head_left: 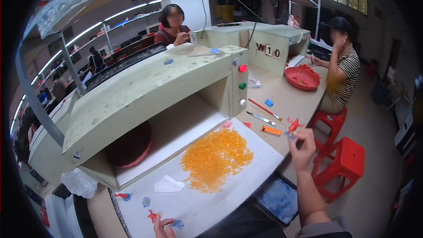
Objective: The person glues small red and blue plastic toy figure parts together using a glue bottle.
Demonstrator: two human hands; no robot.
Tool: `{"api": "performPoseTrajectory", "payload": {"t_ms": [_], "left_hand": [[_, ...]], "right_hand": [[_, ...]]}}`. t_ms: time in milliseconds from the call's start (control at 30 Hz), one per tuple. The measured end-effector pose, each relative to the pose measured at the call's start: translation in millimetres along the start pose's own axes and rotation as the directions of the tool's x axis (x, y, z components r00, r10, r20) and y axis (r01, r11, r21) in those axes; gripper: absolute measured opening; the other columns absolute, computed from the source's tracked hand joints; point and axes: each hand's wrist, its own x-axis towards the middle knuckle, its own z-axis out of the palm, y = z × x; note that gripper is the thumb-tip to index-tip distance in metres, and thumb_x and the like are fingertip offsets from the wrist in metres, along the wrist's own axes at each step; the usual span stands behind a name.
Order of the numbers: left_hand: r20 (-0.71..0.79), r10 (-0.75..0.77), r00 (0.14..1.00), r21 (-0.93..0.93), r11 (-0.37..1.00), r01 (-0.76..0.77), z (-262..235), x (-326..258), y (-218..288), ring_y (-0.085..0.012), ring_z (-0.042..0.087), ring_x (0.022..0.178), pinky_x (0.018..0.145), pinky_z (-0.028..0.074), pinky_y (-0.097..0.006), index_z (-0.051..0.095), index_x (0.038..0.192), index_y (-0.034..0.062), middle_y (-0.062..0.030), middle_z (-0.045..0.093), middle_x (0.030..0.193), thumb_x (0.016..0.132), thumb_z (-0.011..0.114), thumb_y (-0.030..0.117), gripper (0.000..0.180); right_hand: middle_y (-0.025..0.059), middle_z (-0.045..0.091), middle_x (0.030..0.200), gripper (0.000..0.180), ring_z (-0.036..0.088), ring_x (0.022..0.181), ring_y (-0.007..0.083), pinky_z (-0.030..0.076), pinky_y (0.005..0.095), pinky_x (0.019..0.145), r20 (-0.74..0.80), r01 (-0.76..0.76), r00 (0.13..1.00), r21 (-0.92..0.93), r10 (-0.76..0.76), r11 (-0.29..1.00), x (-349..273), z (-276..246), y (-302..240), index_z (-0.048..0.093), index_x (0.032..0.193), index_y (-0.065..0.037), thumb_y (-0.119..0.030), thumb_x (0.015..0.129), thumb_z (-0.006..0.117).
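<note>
My right hand (303,150) is raised over the right edge of the worktop. Its thumb and fingers pinch a small red figurine (294,124) with a pale bluish part at its bottom. Only part of my left hand (163,229) shows at the lower edge. Its fingers are apart, one fingertip close beside another red figurine (151,215) on the white sheet (145,202); contact is unclear. Small blue pieces (178,224) lie near that hand, and one has a red part (120,195) against it. A heap of small orange-yellow pieces (216,156) covers the sheet's middle.
Behind the sheet stands a pale green box-shaped station (154,92) with a dark red bowl (132,145) inside. A brush (264,109), a craft knife (261,118) and an orange lighter (271,131) lie to the right. Two people sit beyond; red stools (341,163) stand at right.
</note>
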Motion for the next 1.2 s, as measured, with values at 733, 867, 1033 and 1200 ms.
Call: {"api": "performPoseTrajectory", "payload": {"t_ms": [733,867,1033,1200], "left_hand": [[-0.144,-0.111,0.983,-0.165,0.982,0.087,-2,4,2,-0.0128,0.048,0.075,0.071,0.038,-0.026,0.037,0.117,-0.0031,-0.007,0.051,0.081,0.086,0.038,0.016,0.037],[-0.19,-0.124,0.974,-0.194,0.977,0.087,4,10,-3,-0.0129,0.049,0.076,0.07,0.039,-0.027,0.037,0.117,-0.0043,-0.0071,0.051,0.081,0.086,0.038,0.016,0.037],[-0.127,-0.154,0.98,-0.205,0.971,0.126,7,4,-14,-0.0146,0.049,0.078,0.07,0.039,-0.027,0.037,0.116,-0.0049,-0.0078,0.05,0.085,0.086,0.039,0.022,0.041],[-0.052,-0.085,0.995,-0.26,0.963,0.069,-2,-2,-23,-0.0168,0.047,0.082,0.07,0.038,-0.027,0.037,0.116,-0.005,-0.01,0.048,0.09,0.085,0.039,0.038,0.053]], "right_hand": [[0.0077,0.05,0.081,0.025,0.05,0.076,0.0242,0.042,0.0325,0.066,0.492,-0.292,0.835,0.776,-0.247,0.559,-153,110,-196,0.054,0.079,-0.003,-0.002,0.056,0.064],[0.0084,0.051,0.08,0.028,0.052,0.072,0.0242,0.044,0.0313,0.061,0.489,-0.284,0.832,0.782,-0.262,0.555,-151,110,-197,0.056,0.081,-0.002,0.002,0.055,0.067],[0.0087,0.051,0.08,0.028,0.052,0.072,0.0248,0.043,0.0314,0.061,0.495,-0.295,0.838,0.767,-0.231,0.57,-153,110,-194,0.055,0.08,-0.002,0.002,0.055,0.067],[0.009,0.049,0.078,0.024,0.049,0.072,0.0256,0.042,0.0321,0.061,0.505,-0.325,0.831,0.782,-0.234,0.532,-149,113,-200,0.051,0.076,-0.002,0.002,0.055,0.063]]}}
